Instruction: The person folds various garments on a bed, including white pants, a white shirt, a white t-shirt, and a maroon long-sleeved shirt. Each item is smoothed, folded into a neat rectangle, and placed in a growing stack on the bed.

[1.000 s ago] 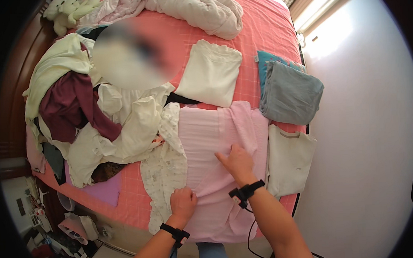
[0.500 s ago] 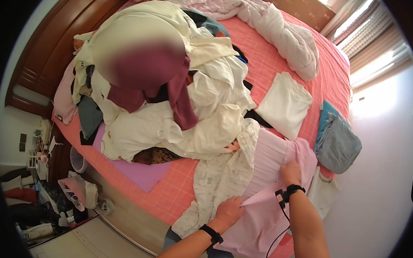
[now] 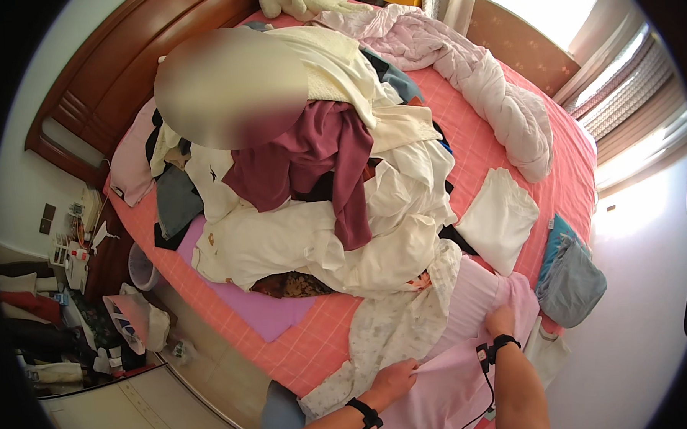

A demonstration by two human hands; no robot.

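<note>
Probably light, soft and floppy, the pink cloth (image 3: 451,390) at the near-right corner of the bed (image 3: 462,129) suits edge holds; the left hand (image 3: 394,380) pinches one, the right hand's (image 3: 501,322) grip is unclear.

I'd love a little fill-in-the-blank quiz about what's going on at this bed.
1. The left hand pinches a garment whose colour is ____.
2. The straps on both wrists are coloured ____.
3. The hand nearer the grey cloth is the person's ____ one.

Missing words: pink; black; right.
</note>
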